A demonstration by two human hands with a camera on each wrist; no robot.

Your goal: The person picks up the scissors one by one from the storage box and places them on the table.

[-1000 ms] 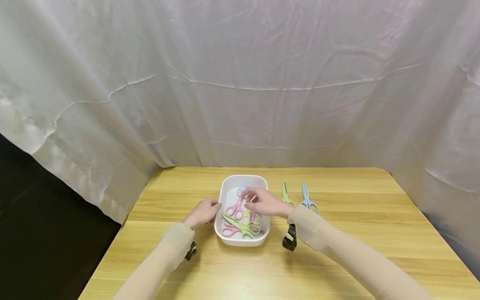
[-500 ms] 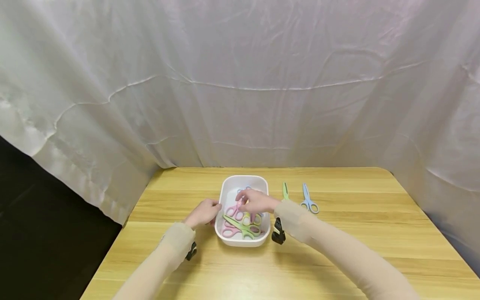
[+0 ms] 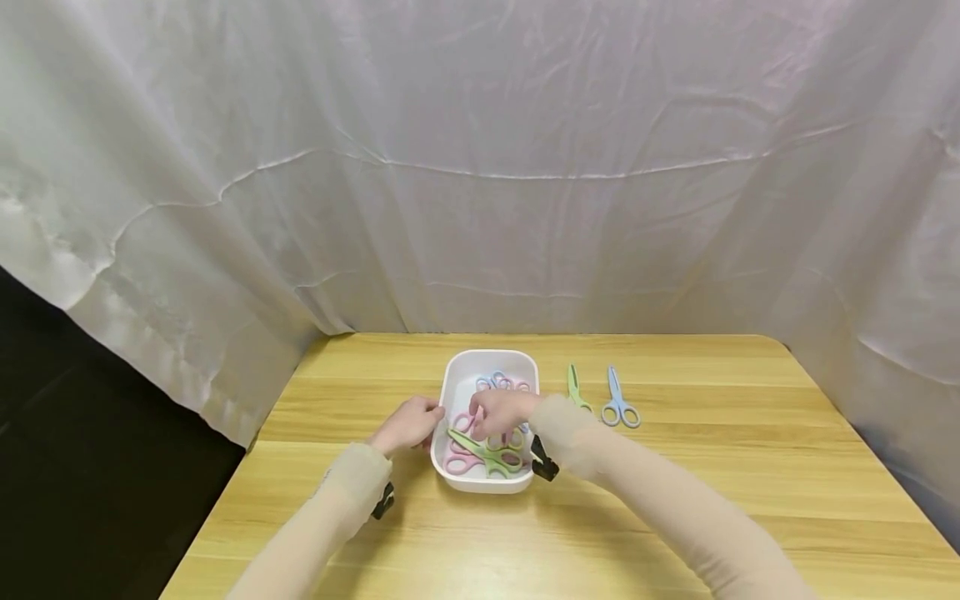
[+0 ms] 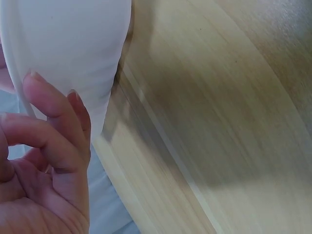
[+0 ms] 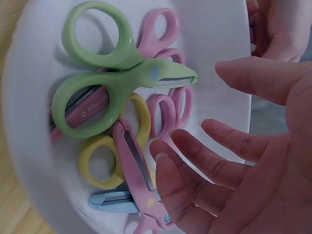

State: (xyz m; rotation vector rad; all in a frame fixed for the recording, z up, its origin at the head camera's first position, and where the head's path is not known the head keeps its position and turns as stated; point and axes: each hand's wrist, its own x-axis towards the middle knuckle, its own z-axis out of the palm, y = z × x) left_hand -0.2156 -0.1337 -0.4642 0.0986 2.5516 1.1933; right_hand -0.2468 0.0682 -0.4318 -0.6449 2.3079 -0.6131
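My left hand [image 3: 407, 425] holds the left side of a white plastic bin [image 3: 462, 385], its thumb at the rim and fingers against the outer wall. Inside, several children's scissors lie jumbled. Green scissors [image 5: 146, 73] rest on top at the near end, over pink scissors [image 5: 161, 31]. Yellow scissors [image 5: 87, 165] lie partly beneath another pink pair [image 5: 134, 156], with a light blue blade [image 5: 117, 202] beside them. My right hand [image 3: 501, 411] hovers in the bin over the scissors, fingers spread and loosely bent, nothing gripped. Whether a fingertip touches the pink pair cannot be told.
To the right of the bin, green scissors [image 3: 573, 385] and blue scissors [image 3: 618, 404] lie side by side on the wooden table [image 3: 720, 450]. The right forearm partly covers the green pair. A pale curtain [image 3: 480, 233] hangs behind the table.
My right hand has moved left and toward the near end within the bin, uncovering blue and pink handles at the far end. My left hand stays at the bin's side.
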